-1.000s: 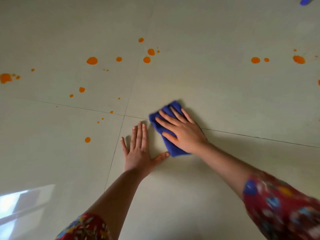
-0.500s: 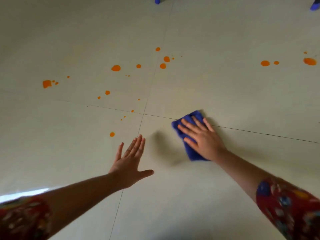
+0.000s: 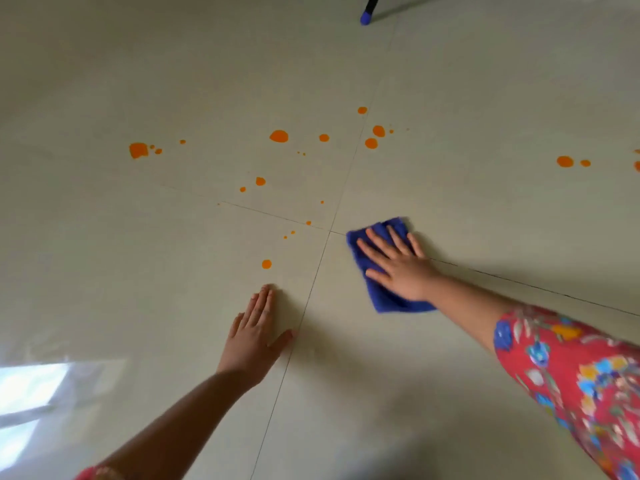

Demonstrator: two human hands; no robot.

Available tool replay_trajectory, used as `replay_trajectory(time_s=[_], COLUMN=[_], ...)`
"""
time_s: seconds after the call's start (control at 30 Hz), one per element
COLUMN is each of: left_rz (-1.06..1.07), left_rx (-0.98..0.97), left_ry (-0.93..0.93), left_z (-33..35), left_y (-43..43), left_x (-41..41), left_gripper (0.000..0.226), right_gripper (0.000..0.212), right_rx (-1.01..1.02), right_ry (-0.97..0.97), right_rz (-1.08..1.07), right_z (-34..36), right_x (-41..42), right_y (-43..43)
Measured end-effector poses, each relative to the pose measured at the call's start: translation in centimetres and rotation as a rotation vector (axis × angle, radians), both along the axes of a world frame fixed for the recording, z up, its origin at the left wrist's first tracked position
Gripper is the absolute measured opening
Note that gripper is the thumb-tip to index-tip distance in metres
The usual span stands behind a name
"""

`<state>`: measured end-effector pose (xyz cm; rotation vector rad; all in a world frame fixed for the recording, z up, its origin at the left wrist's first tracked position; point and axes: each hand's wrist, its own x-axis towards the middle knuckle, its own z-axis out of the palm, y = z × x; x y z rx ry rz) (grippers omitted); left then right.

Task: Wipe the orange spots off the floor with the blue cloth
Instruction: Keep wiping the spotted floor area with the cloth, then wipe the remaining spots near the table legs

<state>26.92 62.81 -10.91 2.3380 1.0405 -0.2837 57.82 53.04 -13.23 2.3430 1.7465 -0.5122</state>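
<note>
Glossy cream floor of large square tiles, thin dark grout lines meeting in a cross near the middle. Round and blobby orange spots scattered over the far tiles, one lone dot just beyond the left hand. Folded blue cloth, soft and napped, roughly rectangular, lying beside the grout crossing under the right hand. Right fingers straight and spread, pressing flat on the cloth, not curled around it. Left fingers straight and close together, palm flat on bare tile, holding nothing. Red floral sleeve on the right forearm.
</note>
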Motion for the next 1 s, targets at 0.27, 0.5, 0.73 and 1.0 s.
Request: replay_trajectory(time_s=[0.27,0.5,0.73,1.0], left_rz=[0.529,1.003,0.789,0.778], left_rx=[-0.23,-0.811,-1.155,-0.83], left_ry=[-0.487,-0.699,-0.696,-0.917], left_z=[0.3,2.2,7.8,12.9], left_y=[0.9,1.1,3.0,4.9], left_x=[0.3,2.8,3.6,3.3], left_gripper=[0.026,0.027,0.025,0.02], right_gripper=[0.069,0.039,0.067,0.02], right_rx=[0.088,0.36,0.274,0.098], right_ry=[0.117,1.756,2.024,1.558], right_rz=[-0.167,-1.275,-1.25,-1.057], right_z=[0.0,6.2,13.6,19.1], right_x=[-11.8,-14.5,-12.5,-9.9], right_y=[3.5,3.7,5.6,6.0])
